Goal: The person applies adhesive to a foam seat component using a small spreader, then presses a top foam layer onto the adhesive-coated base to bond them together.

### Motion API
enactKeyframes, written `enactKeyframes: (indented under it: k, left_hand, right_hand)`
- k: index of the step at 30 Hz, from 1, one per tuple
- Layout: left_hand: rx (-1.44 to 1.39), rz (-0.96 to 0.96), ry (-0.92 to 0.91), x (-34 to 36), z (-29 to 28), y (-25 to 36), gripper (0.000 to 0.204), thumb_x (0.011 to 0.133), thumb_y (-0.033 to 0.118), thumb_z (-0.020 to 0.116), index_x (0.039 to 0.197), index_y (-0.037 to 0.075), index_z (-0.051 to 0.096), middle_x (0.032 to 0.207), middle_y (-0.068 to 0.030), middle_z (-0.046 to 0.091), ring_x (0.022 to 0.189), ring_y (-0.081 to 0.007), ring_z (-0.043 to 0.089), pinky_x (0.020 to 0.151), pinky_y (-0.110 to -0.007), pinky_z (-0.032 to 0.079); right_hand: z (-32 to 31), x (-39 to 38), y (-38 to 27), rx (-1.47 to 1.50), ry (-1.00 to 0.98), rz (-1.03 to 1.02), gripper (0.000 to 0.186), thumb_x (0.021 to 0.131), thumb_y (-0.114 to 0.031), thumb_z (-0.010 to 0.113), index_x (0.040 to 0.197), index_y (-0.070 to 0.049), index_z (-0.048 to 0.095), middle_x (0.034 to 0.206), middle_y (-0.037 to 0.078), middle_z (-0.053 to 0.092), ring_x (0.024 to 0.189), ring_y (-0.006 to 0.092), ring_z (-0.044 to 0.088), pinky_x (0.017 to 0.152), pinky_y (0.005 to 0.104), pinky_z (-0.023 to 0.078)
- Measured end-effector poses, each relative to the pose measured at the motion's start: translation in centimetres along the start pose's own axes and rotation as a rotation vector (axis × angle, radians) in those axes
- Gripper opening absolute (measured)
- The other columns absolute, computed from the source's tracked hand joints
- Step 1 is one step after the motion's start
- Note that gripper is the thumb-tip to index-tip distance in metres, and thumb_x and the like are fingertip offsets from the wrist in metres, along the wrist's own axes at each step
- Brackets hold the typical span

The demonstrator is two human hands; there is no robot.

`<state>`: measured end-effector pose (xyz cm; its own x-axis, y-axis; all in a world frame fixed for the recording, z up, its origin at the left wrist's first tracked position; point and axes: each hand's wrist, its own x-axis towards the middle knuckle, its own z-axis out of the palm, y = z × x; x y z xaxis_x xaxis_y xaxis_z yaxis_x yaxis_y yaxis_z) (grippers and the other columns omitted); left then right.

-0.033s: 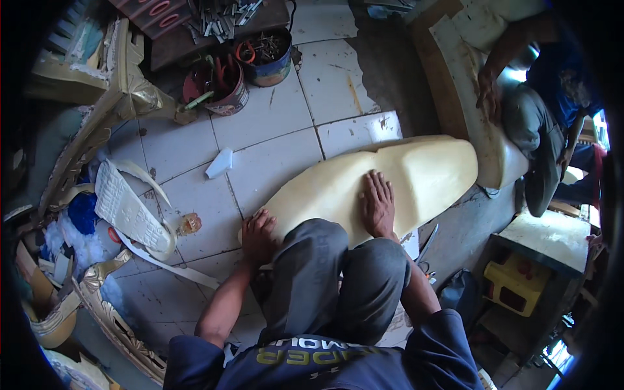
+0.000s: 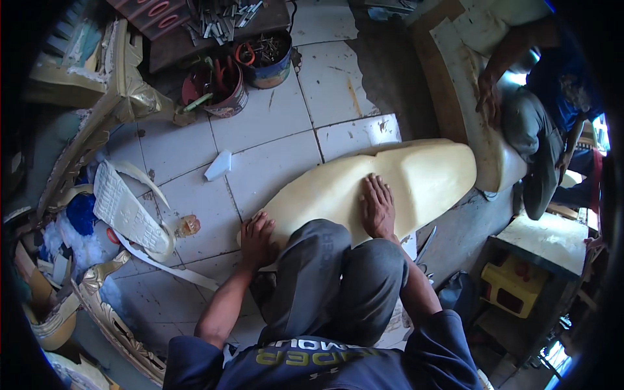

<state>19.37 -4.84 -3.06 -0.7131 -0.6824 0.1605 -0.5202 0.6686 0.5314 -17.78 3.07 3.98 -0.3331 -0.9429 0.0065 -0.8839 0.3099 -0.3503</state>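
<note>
A long, pale yellow foam motorcycle seat pad (image 2: 318, 192) lies slantwise across the tiled floor in front of my knees. Its narrow end is at the left, and the wider, stepped end is at the right. My left hand (image 2: 258, 235) rests on the narrow end, fingers slightly bent and apart. Flat on the middle of the foam, just left of the raised step, lies my right hand (image 2: 378, 209) with its fingers stretched out. Neither hand holds a tool. My knees press close to the pad's near edge.
Two buckets, one of tools (image 2: 224, 97) and one of small metal parts (image 2: 268, 68), stand beyond. Carved gold frames (image 2: 114, 97) and a white textured foam piece (image 2: 127, 208) are at the left. A seated co-worker (image 2: 533, 123) is at the right, above a small table (image 2: 543, 240).
</note>
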Motion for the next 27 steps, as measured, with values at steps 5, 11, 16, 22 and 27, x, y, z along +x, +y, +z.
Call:
enactKeyframes:
  k: [5, 11, 16, 22, 27]
  left_hand:
    - [-0.008, -0.039, -0.021, 0.4, -1.1, 1.1, 0.051, 0.098, 0.041, 0.049, 0.134, 0.006, 0.057, 0.143, -0.0235, 0.050, 0.135, -0.0415, 0.050, 0.108, -0.063, 0.038]
    - [-0.008, -0.121, -0.164, 1.0, -1.5, 1.2, 0.051, 0.097, 0.039, 0.050, 0.136, 0.008, 0.054, 0.147, -0.0240, 0.046, 0.136, -0.0429, 0.048, 0.108, -0.066, 0.036]
    - [0.033, -0.233, -0.252, 1.8, -2.0, 2.3, 0.050, 0.096, 0.036, 0.050, 0.137, 0.007, 0.053, 0.149, -0.0242, 0.044, 0.138, -0.0438, 0.044, 0.110, -0.066, 0.034]
    - [0.118, -0.751, -0.148, 3.6, -0.7, 7.5, 0.049, 0.098, 0.031, 0.047, 0.139, 0.003, 0.052, 0.150, -0.0274, 0.042, 0.138, -0.0480, 0.041, 0.114, -0.063, 0.032]
    - [0.373, -1.247, 0.001, 2.7, 3.1, 10.2, 0.054, 0.102, 0.033, 0.045, 0.145, 0.001, 0.047, 0.155, -0.0291, 0.037, 0.144, -0.0479, 0.035, 0.116, -0.060, 0.031]
  right_hand:
    - [-4.3, 3.9, 1.5, 0.155, -0.064, -0.062, 0.029, 0.089, -0.007, 0.066, 0.116, -0.007, 0.074, 0.123, 0.013, 0.074, 0.117, 0.0306, 0.067, 0.101, 0.0418, 0.051]
    - [-4.8, 4.9, 1.7, 0.361, -0.278, 0.339, 0.026, 0.092, -0.012, 0.068, 0.116, -0.012, 0.077, 0.118, 0.008, 0.076, 0.102, 0.0250, 0.069, 0.092, 0.0388, 0.054]
    - [-7.4, 7.9, 1.7, 0.636, -0.463, 0.700, 0.025, 0.102, -0.024, 0.063, 0.111, -0.006, 0.079, 0.105, 0.017, 0.075, 0.099, 0.0254, 0.072, 0.091, 0.0354, 0.054]
    - [-8.0, 8.6, 2.6, 0.569, -0.640, 0.674, 0.036, 0.107, -0.033, 0.056, 0.119, -0.004, 0.072, 0.109, 0.019, 0.073, 0.102, 0.0306, 0.071, 0.092, 0.0374, 0.053]
    - [-8.9, 10.3, 2.5, 0.467, -0.775, 0.731, 0.047, 0.108, -0.043, 0.051, 0.121, -0.003, 0.070, 0.105, 0.020, 0.074, 0.102, 0.0277, 0.071, 0.092, 0.0371, 0.052]
